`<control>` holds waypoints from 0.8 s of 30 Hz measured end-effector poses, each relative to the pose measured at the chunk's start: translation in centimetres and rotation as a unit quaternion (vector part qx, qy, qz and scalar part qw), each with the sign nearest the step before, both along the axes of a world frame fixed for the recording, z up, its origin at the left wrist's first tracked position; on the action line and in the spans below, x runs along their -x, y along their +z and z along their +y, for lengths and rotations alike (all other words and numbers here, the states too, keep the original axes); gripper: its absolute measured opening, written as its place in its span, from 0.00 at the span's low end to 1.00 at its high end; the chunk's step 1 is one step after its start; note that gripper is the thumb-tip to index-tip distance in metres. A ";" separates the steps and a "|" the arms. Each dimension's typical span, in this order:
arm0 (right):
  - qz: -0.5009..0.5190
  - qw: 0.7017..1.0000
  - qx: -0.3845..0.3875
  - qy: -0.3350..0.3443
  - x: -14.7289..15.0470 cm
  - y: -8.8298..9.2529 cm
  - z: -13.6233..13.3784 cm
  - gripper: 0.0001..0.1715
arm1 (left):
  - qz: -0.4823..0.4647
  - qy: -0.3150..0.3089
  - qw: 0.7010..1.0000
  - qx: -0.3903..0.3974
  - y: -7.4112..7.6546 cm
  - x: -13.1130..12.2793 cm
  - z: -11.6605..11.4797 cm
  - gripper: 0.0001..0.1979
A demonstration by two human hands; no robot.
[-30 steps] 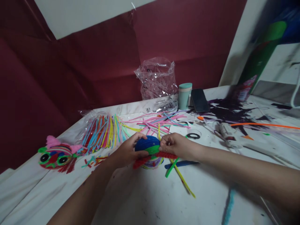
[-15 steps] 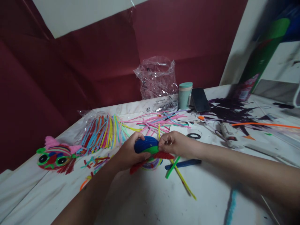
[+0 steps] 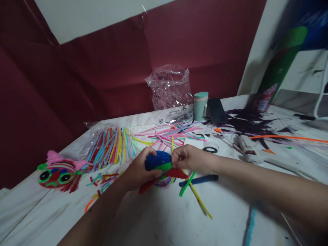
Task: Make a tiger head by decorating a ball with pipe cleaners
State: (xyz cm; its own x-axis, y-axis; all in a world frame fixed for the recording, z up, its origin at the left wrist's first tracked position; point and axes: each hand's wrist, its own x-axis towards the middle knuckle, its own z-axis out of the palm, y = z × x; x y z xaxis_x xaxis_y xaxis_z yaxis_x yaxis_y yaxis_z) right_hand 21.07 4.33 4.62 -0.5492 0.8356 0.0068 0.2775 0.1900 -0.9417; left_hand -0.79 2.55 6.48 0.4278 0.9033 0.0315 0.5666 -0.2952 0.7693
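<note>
My left hand (image 3: 143, 169) is wrapped round the left side of a ball-shaped craft (image 3: 158, 160) covered in blue and green pipe cleaners. Its thumb presses the green band at the front. Red fuzzy pieces (image 3: 177, 173) stick out below on both sides, and the underside shows several coloured bands. At the ball's right edge, the fingers of my right hand (image 3: 186, 158) are pinched together where the green band ends; what lies between the fingertips is hidden. Close to the right hand lie a green pipe cleaner (image 3: 187, 184), a yellow one (image 3: 201, 201) and a dark blue strip (image 3: 200, 180).
A finished-looking animal face craft (image 3: 55, 174) sits at the left. Behind are a bag of pipe cleaners (image 3: 110, 145), loose pink ones (image 3: 169, 136), a cup (image 3: 200, 106) and a phone (image 3: 217, 111). A glue gun (image 3: 248, 148) lies to the right, near dark purple scraps (image 3: 248, 121).
The whole view has shifted slightly. Both hands keep their places on the ball, with the right fingers still pinched at its right edge.
</note>
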 end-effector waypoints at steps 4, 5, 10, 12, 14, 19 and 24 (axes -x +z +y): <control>-0.006 1.000 -0.005 -0.003 0.3 0.0 0.3 0.05 | -0.002 0.001 1.000 -0.010 0.0 0.1 -0.1 0.21; -0.014 1.000 -0.013 -0.004 0.3 0.2 0.4 0.05 | -0.003 0.004 1.000 -0.008 0.0 0.0 -0.1 0.21; -0.079 0.989 -0.122 0.002 0.5 1.2 0.5 0.08 | -0.028 0.023 0.999 0.013 -0.5 0.0 -0.1 0.22; -0.082 0.990 -0.110 0.022 0.5 1.3 0.8 0.10 | -0.059 0.020 0.998 0.031 -0.7 0.1 0.0 0.23; -0.075 0.994 -0.069 0.037 0.4 1.2 1.1 0.10 | -0.091 0.005 0.994 0.059 -0.8 0.3 0.3 0.25; -0.057 0.997 -0.027 0.043 0.3 0.8 1.6 0.11 | -0.181 -0.052 0.972 0.140 -0.5 1.1 1.4 0.25; -0.063 0.997 -0.018 0.040 0.3 0.8 1.5 0.12 | -0.224 -0.081 0.958 0.159 -0.6 1.8 1.9 0.29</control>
State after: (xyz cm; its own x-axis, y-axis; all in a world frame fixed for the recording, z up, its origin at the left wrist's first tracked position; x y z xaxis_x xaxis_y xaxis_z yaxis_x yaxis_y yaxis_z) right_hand 20.80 5.87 5.39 -0.6132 0.7890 -0.0375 0.3753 0.2492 -0.8928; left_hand -2.61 4.42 5.86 0.5714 0.8204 -0.0202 0.1249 -0.0627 0.9902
